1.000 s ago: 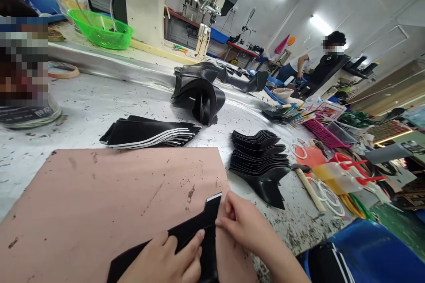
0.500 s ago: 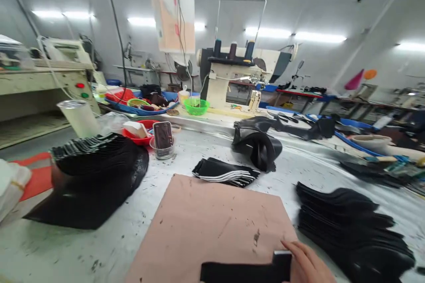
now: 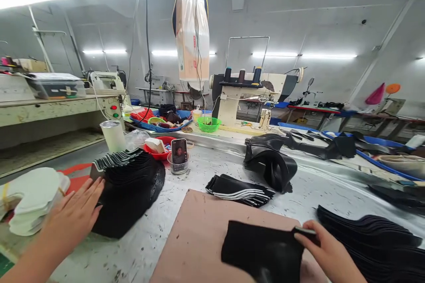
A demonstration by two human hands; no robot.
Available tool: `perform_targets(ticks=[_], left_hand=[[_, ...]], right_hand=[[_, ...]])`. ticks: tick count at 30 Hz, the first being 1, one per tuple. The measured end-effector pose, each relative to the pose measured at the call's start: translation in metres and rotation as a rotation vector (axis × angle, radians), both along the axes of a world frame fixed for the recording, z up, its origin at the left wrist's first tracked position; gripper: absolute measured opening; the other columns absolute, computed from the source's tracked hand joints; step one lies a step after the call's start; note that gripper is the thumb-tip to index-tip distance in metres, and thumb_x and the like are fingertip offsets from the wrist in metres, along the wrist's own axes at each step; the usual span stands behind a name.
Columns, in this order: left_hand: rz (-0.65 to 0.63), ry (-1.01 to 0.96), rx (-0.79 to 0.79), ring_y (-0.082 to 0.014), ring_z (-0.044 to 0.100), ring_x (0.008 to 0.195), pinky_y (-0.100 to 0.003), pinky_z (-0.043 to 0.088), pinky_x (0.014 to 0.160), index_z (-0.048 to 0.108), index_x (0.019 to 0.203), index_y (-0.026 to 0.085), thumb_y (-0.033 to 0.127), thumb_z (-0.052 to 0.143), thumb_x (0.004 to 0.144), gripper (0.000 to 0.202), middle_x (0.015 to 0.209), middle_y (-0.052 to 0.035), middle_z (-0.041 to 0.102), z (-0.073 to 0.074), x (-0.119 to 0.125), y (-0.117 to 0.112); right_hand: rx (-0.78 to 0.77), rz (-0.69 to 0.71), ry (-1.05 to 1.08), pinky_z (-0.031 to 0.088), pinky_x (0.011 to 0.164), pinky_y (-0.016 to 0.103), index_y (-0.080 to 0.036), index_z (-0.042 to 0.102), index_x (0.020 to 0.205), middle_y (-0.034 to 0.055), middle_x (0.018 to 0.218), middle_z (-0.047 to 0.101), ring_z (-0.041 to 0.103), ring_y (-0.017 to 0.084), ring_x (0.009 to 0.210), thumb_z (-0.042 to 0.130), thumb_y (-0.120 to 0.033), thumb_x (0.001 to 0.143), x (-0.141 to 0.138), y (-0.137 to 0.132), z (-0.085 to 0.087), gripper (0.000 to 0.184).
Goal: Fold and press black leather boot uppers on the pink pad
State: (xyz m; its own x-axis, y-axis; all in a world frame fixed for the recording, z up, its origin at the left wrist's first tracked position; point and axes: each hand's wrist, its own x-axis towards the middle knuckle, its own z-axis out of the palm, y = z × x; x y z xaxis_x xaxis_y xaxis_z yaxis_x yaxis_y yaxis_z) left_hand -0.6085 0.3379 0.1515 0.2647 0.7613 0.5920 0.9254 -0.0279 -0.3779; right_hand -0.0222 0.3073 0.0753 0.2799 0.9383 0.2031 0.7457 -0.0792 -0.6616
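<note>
Pinching the right edge of a black piece (image 3: 262,252) between thumb and curled fingers, the right hand (image 3: 323,252) holds it flat on the right end of the pink board (image 3: 199,239). The left hand (image 3: 75,216) is open, fingers straight and slightly spread, gripping nothing. Its fingertips are at the side of a big pile of black pieces (image 3: 133,190) on the table (image 3: 139,247), touching or nearly so. A stack of white pieces (image 3: 33,194) lies just left of that hand. A small fan of black strips (image 3: 239,188) sits beyond the board, another black stack (image 3: 368,234) lies to its right, and a phone (image 3: 179,152) stands behind the pile.
</note>
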Motion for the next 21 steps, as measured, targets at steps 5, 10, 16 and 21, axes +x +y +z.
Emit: perform_targets(ticks=[5,10,16,21], left_hand=[[-0.003,-0.004,0.026,-0.0309,0.053,0.119,-0.044,0.041,0.095,0.039,0.131,0.006,0.028,0.027,0.091,0.047,0.134,-0.0217,0.050,-0.013,-0.008,-0.004],[-0.070,-0.007,0.051,-0.0299,0.048,0.124,-0.044,0.036,0.100,0.042,0.131,0.006,0.025,0.026,0.093,0.046,0.138,-0.0180,0.047,0.014,0.004,0.006],[-0.115,0.032,0.071,-0.0320,0.050,0.121,-0.047,0.035,0.100,0.060,0.116,0.011,0.021,0.027,0.091,0.043,0.131,-0.0143,0.055,0.021,0.006,-0.004],[-0.152,0.086,0.059,-0.0328,0.056,0.114,-0.045,0.035,0.097,0.055,0.122,0.004,0.021,0.025,0.091,0.046,0.134,-0.0214,0.049,0.000,-0.007,-0.027]], right_hand=[[0.303,0.013,-0.322,0.051,0.078,0.046,-0.022,0.054,0.112,0.0124,0.113,0.063,0.061,0.032,0.102,0.045,-0.052,0.080,-0.014,0.006,0.011,0.045],[0.540,0.182,-0.588,0.054,0.078,0.043,-0.023,0.052,0.115,0.0123,0.117,0.060,0.063,0.027,0.101,0.039,-0.043,0.091,-0.057,-0.017,0.014,0.034],[0.739,0.356,-0.696,0.058,0.065,0.030,-0.023,0.059,0.102,0.0106,0.106,0.067,0.069,0.021,0.086,0.042,-0.038,0.092,-0.092,-0.038,0.022,0.024],[0.642,0.396,-0.628,0.057,0.072,0.035,-0.024,0.059,0.095,0.0131,0.111,0.065,0.066,0.023,0.094,0.034,-0.025,0.093,-0.115,-0.052,0.003,0.025]])
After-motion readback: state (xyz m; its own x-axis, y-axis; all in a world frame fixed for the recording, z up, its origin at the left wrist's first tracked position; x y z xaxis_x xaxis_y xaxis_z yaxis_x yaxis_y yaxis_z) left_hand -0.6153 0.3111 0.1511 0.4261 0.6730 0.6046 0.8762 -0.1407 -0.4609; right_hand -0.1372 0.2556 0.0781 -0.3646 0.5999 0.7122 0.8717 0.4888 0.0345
